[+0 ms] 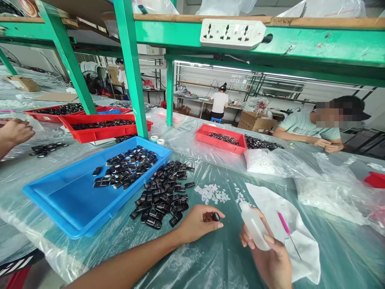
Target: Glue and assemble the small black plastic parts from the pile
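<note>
L hand [198,224] is pinching one black plastic part [215,216] at fingertips; R hand [272,259] is gripping white squeeze bottle [254,226]. Dosing step apparently underway; bottle needs steady aiming at part.

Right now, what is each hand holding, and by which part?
Left hand pinches a small black part by its edges; right hand wraps a translucent bottle around its lower body.

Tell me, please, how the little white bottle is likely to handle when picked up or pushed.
The white bottle looks like thin translucent plastic, so it is probably light and squeezable in the right hand. Its rounded body would likely roll if laid flat.
</note>
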Demonstrator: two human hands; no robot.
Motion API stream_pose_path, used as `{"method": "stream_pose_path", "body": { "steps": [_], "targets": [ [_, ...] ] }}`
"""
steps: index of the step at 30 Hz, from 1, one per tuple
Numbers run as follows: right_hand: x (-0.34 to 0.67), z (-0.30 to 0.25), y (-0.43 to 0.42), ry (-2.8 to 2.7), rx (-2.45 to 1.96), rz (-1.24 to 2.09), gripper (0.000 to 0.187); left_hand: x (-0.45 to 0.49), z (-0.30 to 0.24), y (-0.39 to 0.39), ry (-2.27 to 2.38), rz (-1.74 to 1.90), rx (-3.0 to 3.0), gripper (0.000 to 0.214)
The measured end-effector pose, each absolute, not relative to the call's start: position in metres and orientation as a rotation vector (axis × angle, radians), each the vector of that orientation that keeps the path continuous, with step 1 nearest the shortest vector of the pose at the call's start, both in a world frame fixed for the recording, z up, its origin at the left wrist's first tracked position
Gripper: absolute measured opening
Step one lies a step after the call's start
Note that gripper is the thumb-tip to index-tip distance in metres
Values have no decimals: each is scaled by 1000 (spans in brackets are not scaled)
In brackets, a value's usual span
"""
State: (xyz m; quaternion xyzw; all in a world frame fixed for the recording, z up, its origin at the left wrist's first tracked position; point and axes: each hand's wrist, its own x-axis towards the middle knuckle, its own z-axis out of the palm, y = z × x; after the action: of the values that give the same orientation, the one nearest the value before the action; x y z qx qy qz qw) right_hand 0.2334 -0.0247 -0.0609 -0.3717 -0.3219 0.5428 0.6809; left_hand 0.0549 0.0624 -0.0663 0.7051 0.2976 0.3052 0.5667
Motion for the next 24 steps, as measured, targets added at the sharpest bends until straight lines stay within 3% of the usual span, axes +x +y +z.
{"method": "stream_pose_path", "body": {
  "steps": [8, 24],
  "targets": [
    [230, -70, -22, -465, -790, 1379, 28, 56, -64, 60, 807, 771, 1765, 21],
    [230, -80, -18, -542, -1132, 1204, 43, 54, -63, 59, 854, 747, 1997, 22]
  ]
}}
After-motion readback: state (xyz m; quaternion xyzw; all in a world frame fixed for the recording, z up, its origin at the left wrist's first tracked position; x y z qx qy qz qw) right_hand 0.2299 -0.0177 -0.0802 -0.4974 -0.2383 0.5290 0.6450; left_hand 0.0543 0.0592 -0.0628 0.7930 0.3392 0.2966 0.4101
